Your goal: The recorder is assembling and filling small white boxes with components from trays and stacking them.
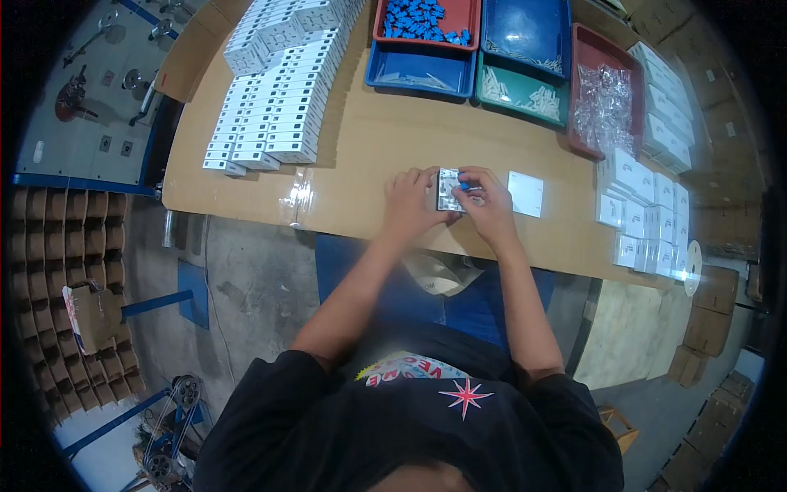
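At the near edge of the table a small open white box (448, 202) stands between my hands, with silvery contents too small to make out. My left hand (407, 201) is closed around its left side, thumb at the near end. My right hand (490, 205) reaches over the box's right side, its fingers pinching a small blue piece (463, 186) just above the contents. A flat white card or lid (525, 194) lies on the table just right of my right hand.
Small white boxes (275, 123) are stacked at the far left, wrapped ones (643, 213) at the right. Ahead are a red bin (478, 25) of blue pieces, blue bins (385, 80), a green bin (484, 97) with white pieces and a red bin (580, 135) with clear bags.
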A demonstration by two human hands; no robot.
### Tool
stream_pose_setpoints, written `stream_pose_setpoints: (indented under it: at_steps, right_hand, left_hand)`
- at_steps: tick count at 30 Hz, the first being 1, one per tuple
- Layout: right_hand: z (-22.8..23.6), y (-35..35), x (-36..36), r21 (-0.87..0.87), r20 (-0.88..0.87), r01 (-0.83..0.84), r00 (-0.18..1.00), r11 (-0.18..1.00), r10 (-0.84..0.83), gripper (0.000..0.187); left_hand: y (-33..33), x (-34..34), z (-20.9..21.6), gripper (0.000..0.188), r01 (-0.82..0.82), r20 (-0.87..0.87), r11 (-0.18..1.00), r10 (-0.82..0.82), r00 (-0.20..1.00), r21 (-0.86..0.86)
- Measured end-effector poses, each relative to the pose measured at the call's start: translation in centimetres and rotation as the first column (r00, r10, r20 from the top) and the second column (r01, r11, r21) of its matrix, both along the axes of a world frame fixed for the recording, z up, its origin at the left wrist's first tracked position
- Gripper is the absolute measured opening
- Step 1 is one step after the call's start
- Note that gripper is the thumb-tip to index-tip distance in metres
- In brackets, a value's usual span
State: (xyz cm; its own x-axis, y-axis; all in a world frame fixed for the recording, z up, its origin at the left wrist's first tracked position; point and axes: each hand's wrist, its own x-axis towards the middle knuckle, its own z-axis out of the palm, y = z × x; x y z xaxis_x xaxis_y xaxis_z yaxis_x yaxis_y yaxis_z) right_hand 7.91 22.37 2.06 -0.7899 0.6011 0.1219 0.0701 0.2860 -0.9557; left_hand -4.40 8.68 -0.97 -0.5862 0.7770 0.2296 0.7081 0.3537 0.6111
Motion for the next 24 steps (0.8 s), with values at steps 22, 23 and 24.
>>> stream_pose_setpoints:
  at_steps: [22,23,24]
  right_hand:
    - [-1.2,1.9,-1.8,0.511,0.127,-0.078,0.992,0.856,0.015,0.025]
    - [-1.3,2.0,-2.0,0.54,0.144,-0.098,0.989,0.836,0.023,0.025]
    - [-1.5,2.1,-2.2,0.539,0.145,-0.098,0.989,0.837,0.022,0.025]
  left_hand:
    - [0.0,-0.2,-0.3,0.09,0.017,0.008,1.0,-0.017,1.0,-0.004]
    - [0.0,-0.2,-0.3,0.09,0.017,0.008,1.0,-0.017,1.0,-0.005]
    - [0.0,-0.2,-0.3,0.09,0.016,0.006,1.0,-0.016,1.0,0.001]
